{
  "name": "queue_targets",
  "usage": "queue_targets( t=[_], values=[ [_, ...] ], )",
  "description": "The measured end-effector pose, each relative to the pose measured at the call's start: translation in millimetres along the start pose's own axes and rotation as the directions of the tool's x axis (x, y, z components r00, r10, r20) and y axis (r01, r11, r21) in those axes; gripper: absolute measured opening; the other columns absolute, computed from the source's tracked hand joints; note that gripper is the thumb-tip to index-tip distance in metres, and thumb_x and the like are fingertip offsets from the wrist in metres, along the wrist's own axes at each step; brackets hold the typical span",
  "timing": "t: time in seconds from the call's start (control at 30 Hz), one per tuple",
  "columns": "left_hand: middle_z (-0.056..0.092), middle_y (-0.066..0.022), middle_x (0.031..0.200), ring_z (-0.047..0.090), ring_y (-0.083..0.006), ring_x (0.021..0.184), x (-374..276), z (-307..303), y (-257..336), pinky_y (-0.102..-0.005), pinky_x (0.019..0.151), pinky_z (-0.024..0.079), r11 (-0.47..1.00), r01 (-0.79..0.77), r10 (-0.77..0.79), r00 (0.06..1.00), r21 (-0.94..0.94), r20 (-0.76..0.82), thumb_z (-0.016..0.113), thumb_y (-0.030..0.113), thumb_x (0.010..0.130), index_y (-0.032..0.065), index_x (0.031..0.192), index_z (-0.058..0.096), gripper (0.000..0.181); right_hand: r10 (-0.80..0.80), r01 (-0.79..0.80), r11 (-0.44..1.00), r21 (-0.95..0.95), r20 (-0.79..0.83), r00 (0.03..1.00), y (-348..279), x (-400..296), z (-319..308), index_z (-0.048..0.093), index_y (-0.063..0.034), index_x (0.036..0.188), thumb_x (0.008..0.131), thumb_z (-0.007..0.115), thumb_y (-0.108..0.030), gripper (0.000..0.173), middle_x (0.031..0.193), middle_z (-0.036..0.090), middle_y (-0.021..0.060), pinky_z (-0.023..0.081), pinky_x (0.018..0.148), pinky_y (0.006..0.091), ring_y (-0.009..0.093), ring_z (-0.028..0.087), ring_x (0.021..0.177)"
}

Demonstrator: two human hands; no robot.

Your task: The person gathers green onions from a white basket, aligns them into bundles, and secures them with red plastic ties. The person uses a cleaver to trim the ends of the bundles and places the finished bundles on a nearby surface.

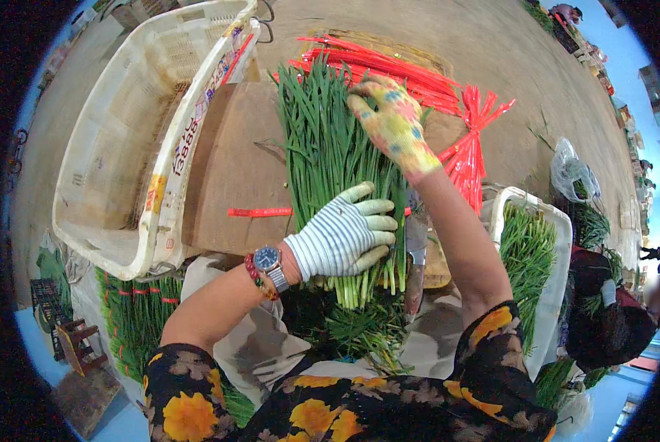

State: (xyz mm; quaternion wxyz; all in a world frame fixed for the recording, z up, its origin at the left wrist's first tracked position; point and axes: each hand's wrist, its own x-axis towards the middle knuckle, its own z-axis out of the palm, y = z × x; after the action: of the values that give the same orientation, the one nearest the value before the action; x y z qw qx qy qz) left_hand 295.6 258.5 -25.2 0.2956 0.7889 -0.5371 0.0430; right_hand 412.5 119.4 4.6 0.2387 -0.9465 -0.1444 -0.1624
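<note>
A loose bundle of garlic chives [321, 138] lies on a brown board [236, 160], leaves pointing away and pale stem ends towards me. My left hand [349, 235], in a blue-striped glove, rests flat across the lower stems with its fingers slightly apart. At the upper right edge of the leaves is my right hand [388, 119], in a yellow glove with coloured spots. Its fingers curl at the leaves; whether they grip any is hidden. A red tie strip [260, 212] runs beneath the bundle. Beside the stems, near my right forearm, lies a knife [416, 237].
Red strips [390, 66] lie beyond the chives, with a knotted bunch [473, 143] at right. A white plastic crate [103, 154] stands left. Tied chives [142, 315] lie below it. Another crate [563, 265] holds loose chives [523, 265]. A person [612, 309] sits at far right.
</note>
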Motion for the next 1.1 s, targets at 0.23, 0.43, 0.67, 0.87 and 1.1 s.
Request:
queue_targets(
  t=[0.23,0.43,0.67,0.87,1.1],
  values=[
    [0.063,-0.0024,0.106,0.052,-0.0244,0.113,-4.4,-4.7,-2.3,-0.0478,0.106,0.027,0.999,0.038,-0.038,0.999,-0.033,0.018,0.056,0.027,0.080,0.0150,0.096,0.065,0.022,0.224,0.028,0.896,-0.444,0.504,0.834,12.3,44.1,27.8,0.062,-0.0238,0.116,0.076,0.064,-0.035,0.041,0.136,0.042,0.0103,0.022,0.102,0.0561,0.032,0.038,0.126],
    [0.062,-0.0031,0.108,0.051,-0.0248,0.114,-2.3,-4.4,-2.0,-0.0478,0.106,0.027,0.998,0.044,-0.042,0.999,-0.054,0.029,0.056,0.028,0.079,0.0142,0.095,0.066,0.023,0.003,0.196,0.905,-0.378,0.466,0.885,33.5,44.0,32.6,0.065,-0.0165,0.100,0.080,0.060,-0.031,0.025,0.099,0.064,0.0078,0.028,0.099,0.0526,0.025,0.057,0.103],
    [0.062,-0.0020,0.107,0.051,-0.0241,0.115,-1.1,-4.1,-2.2,-0.0471,0.106,0.026,0.998,0.051,-0.049,0.998,-0.032,0.037,0.056,0.027,0.080,0.0157,0.096,0.066,0.022,-0.352,0.512,0.684,-0.519,0.380,0.855,42.6,47.9,24.4,0.059,-0.0114,0.092,0.085,0.046,-0.015,0.015,0.089,0.063,0.0039,0.032,0.100,0.0500,0.024,0.060,0.094],
    [0.062,-0.0013,0.106,0.051,-0.0229,0.114,-0.4,-4.7,-0.6,-0.0459,0.106,0.027,0.999,0.047,-0.046,0.999,-0.025,0.026,0.057,0.026,0.079,0.0159,0.095,0.065,0.021,-0.427,0.426,0.778,-0.461,0.108,0.898,29.9,36.3,-3.0,0.060,-0.0127,0.093,0.085,0.050,-0.021,0.015,0.088,0.063,0.0049,0.032,0.098,0.0492,0.023,0.059,0.093],
    [0.062,-0.0009,0.107,0.051,-0.0236,0.114,-3.2,-2.0,-1.2,-0.0460,0.106,0.027,0.998,0.060,-0.059,0.998,-0.015,0.022,0.057,0.027,0.079,0.0162,0.095,0.065,0.021,-0.036,0.000,0.862,0.507,0.061,0.997,10.6,7.3,-23.7,0.057,-0.0030,0.102,0.086,0.060,-0.016,0.020,0.096,0.065,0.0108,0.050,0.076,0.0357,0.025,0.063,0.086]
  ],
)
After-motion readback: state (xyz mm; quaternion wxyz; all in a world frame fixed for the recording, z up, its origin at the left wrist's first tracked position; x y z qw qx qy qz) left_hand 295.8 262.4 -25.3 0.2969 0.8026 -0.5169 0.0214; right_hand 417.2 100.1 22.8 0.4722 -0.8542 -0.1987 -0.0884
